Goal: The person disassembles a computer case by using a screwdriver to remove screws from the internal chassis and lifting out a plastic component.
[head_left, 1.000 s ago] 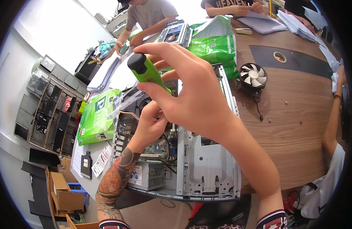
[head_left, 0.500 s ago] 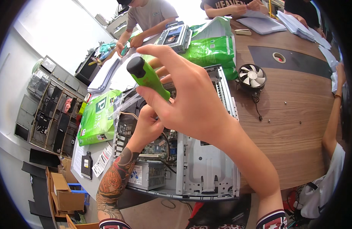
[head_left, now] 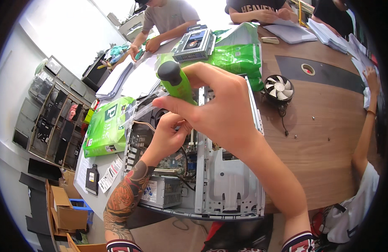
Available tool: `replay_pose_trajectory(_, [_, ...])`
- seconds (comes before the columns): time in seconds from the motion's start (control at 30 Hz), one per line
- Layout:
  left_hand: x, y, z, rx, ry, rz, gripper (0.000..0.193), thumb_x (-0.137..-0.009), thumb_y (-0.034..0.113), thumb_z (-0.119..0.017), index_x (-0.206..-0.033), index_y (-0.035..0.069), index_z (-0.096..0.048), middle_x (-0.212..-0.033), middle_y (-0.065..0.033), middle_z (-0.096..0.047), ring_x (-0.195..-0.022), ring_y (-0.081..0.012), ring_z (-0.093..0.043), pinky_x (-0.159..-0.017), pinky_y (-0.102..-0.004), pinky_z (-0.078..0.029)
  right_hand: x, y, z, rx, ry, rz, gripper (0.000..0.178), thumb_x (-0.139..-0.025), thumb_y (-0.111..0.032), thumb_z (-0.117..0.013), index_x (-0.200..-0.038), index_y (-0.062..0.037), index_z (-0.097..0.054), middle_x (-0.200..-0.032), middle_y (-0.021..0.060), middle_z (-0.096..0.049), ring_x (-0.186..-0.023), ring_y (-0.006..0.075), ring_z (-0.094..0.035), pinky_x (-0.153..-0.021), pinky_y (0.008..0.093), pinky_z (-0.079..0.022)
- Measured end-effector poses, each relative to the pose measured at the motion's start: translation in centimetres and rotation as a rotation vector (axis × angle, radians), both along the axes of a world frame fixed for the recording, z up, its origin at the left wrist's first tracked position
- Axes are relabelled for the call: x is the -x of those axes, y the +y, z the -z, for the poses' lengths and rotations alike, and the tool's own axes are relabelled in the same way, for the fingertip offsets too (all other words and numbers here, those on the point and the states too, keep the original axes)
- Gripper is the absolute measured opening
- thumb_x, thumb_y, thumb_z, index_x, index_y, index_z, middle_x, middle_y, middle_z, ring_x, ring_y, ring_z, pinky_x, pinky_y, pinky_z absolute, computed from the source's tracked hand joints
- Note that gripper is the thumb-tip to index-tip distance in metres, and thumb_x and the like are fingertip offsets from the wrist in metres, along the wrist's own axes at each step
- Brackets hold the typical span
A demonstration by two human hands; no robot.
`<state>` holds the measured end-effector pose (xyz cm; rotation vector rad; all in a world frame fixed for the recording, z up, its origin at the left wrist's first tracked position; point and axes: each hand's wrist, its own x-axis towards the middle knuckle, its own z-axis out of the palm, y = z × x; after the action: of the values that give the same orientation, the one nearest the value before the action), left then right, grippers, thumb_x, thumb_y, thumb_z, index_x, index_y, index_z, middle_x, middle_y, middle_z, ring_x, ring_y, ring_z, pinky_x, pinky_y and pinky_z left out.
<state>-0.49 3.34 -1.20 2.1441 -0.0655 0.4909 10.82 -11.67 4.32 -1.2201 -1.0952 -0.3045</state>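
A screwdriver (head_left: 180, 87) with a green handle and black end cap stands steeply tilted in my right hand (head_left: 223, 107), its shaft hidden behind the hand. Just below, my left hand (head_left: 168, 135) is closed, fingertips pinched close to where the shaft would run; whatever they grip is out of sight. Both hands are over an open desktop computer case (head_left: 225, 185). Inside it show a circuit board (head_left: 174, 163), dark cables and a boxy metal power supply (head_left: 162, 194).
Right of the case lie a cooling fan (head_left: 279, 87) with a cable, a tape roll (head_left: 308, 69) and several small screws. Green paper packs (head_left: 109, 126) and a metal drive unit (head_left: 195, 44) border the case. Other people sit around the table with paper stacks (head_left: 115, 80).
My right hand and the screwdriver have shifted a little right and down in the picture. My left hand has moved slightly right, staying beneath them.
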Motion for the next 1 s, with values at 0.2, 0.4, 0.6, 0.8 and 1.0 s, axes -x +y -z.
replay_pose_trajectory(0.2, [-0.4, -0.8, -1.0, -0.022, -0.055, -0.008, 0.017, -0.094, -0.002, -0.063, -0.110, -0.004, -0.068, -0.109, -0.0099, -0.066, -0.092, -0.0151, -0.063, -0.077, -0.0290, -0.053, -0.3, 0.3, -0.1, 0.105, 0.009, -0.006, 0.032, -0.082, -0.027, -0.080, -0.095, 0.0007, -0.071, -0.072, 0.0163, -0.069, -0.063, 0.0319, -0.067, -0.061, 0.0388, -0.051])
replay_pose_trajectory(0.4, [-0.4, -0.4, -0.5, 0.063, -0.053, 0.019, 0.015, -0.093, -0.002, -0.065, -0.107, -0.004, -0.068, -0.105, -0.0089, -0.067, -0.091, -0.0144, -0.063, -0.074, -0.0288, -0.052, -1.0, 0.8, -0.1, 0.107, -0.043, -0.235, 0.028, -0.087, -0.022, -0.075, -0.090, 0.0040, -0.064, -0.075, 0.0198, -0.068, -0.066, 0.0381, -0.066, -0.063, 0.0408, -0.051])
replay_pose_trajectory(0.6, [-0.4, -0.8, -0.6, 0.042, -0.021, -0.011, 0.018, -0.094, -0.004, -0.061, -0.110, -0.003, -0.068, -0.107, -0.0107, -0.066, -0.093, -0.0164, -0.064, -0.077, -0.0304, -0.053, -0.6, 0.4, -0.3, 0.212, 0.027, -0.086, 0.030, -0.083, -0.021, -0.082, -0.093, 0.0012, -0.064, -0.083, 0.0108, -0.074, -0.077, 0.0173, -0.073, -0.072, 0.0307, -0.054])
replay_pose_trajectory(0.8, [-0.4, -0.6, -0.4, -0.017, 0.011, -0.008, 0.022, -0.094, -0.004, -0.060, -0.114, -0.002, -0.068, -0.110, -0.0121, -0.066, -0.092, -0.0177, -0.064, -0.081, -0.0310, -0.053, -0.9, 0.7, 0.3, 0.104, 0.047, -0.047, 0.042, -0.073, -0.026, -0.091, -0.081, -0.0032, -0.056, -0.081, 0.0081, -0.073, -0.072, 0.0138, -0.071, -0.070, 0.0289, -0.056])
replay_pose_trajectory(1.0, [-0.2, -0.3, -0.4, -0.036, 0.019, -0.039, 0.021, -0.094, -0.003, -0.060, -0.114, 0.000, -0.068, -0.106, -0.0094, -0.067, -0.093, -0.0176, -0.065, -0.083, -0.0324, -0.054, -1.3, 0.5, 0.0, 0.146, 0.120, -0.340, 0.028, -0.086, -0.022, -0.080, -0.096, 0.0000, -0.065, -0.078, 0.0046, -0.071, -0.076, 0.0149, -0.071, -0.075, 0.0298, -0.056])
